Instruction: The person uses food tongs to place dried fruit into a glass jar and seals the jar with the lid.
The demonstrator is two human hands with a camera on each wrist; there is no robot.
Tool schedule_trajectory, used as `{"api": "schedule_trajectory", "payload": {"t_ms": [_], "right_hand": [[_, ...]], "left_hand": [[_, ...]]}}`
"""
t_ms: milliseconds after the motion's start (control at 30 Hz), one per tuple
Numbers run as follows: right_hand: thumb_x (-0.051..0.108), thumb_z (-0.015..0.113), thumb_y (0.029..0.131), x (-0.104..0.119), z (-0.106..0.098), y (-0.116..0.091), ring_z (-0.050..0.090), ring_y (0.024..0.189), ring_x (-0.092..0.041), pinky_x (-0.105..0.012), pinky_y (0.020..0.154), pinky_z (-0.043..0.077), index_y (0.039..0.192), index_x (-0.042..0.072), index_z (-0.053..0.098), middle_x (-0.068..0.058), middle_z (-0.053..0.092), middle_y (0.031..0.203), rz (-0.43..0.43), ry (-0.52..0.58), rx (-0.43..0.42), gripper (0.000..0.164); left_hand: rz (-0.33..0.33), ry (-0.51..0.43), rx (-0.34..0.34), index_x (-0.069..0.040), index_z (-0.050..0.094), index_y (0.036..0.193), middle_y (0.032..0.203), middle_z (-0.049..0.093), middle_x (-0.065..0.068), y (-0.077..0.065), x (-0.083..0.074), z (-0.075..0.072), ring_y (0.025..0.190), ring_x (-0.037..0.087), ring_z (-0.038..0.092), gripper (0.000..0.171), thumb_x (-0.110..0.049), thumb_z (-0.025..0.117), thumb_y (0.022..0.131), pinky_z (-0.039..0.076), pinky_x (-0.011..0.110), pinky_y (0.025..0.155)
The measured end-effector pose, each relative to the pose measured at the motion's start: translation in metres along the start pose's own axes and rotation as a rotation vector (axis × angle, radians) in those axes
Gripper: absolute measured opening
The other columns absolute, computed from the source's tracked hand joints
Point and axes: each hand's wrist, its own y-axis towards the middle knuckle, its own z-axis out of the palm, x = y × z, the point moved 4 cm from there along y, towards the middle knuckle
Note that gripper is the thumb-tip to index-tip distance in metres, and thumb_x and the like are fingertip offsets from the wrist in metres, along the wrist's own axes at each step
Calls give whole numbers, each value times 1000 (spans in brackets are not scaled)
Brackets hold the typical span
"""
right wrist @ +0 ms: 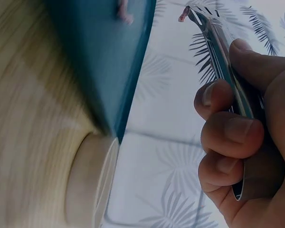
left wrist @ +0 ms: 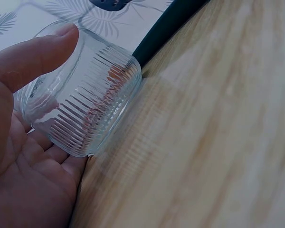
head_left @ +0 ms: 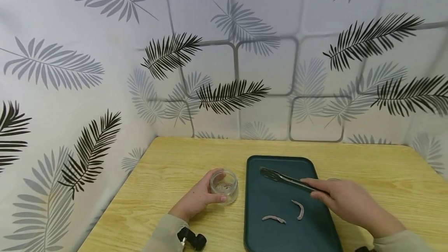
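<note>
My left hand (head_left: 198,197) grips a small clear glass jar (head_left: 224,188), thumb on one side and fingers round the other. Ribs run down the jar (left wrist: 85,95) in the left wrist view, and something reddish shows through its glass. My right hand (head_left: 350,201) holds metal tongs (head_left: 294,181) over a dark green tray (head_left: 273,240). A small pinkish piece (right wrist: 183,15) is at the tongs' tip in the right wrist view. Two thin, curved, greyish-pink strips lie on the tray, one strip (head_left: 274,218) nearer the left, the other strip (head_left: 299,209) to its right.
A pale round dish or lid (right wrist: 88,180) stands beside the tray, mostly hidden behind my right hand in the head view. The wooden table (head_left: 182,158) meets leaf-patterned wall covering (head_left: 266,69) at the back and left.
</note>
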Motion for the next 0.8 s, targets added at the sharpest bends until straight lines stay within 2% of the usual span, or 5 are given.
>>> {"api": "schedule_trajectory", "payload": {"t_ms": [67, 100, 267, 567, 800], "right_hand": [[41, 61, 100, 5, 0, 3, 33, 51, -1, -26, 52, 32, 142, 30, 61, 18, 38, 59, 1, 23, 14, 44], [42, 60, 100, 7, 0, 5, 32, 49, -2, -26, 51, 32, 143, 31, 60, 17, 37, 57, 2, 36, 20, 44], [49, 55, 101, 21, -2, 14, 31, 46, -3, -26, 50, 32, 145, 31, 58, 17, 37, 54, -26, 76, 17, 47], [43, 58, 102, 55, -3, 40, 30, 43, 0, -24, 46, 33, 144, 34, 58, 20, 41, 57, -141, 125, -2, 43], [42, 60, 100, 73, 1, 56, 33, 48, 0, -24, 48, 32, 143, 32, 60, 22, 40, 57, -205, 94, -15, 44]], "left_hand": [[1, -10, 5, -18, 31, 157, 159, 37, 10, 1, 0, 0, 146, 28, 33, 83, -19, 80, 90, 28, 44, 113], [3, -14, 7, -18, 31, 157, 159, 36, 11, 1, 0, 0, 146, 28, 33, 83, -19, 80, 90, 29, 44, 113], [4, -18, 7, -17, 32, 157, 159, 37, 11, 1, 0, 1, 146, 29, 33, 82, -18, 79, 90, 30, 43, 112], [11, -7, -3, -15, 31, 157, 159, 37, 12, 2, 2, -1, 146, 29, 32, 85, -19, 81, 88, 27, 46, 114], [-7, 25, -19, -15, 29, 158, 157, 38, 13, 4, -1, 1, 143, 30, 37, 87, -20, 81, 88, 32, 44, 111]]}}
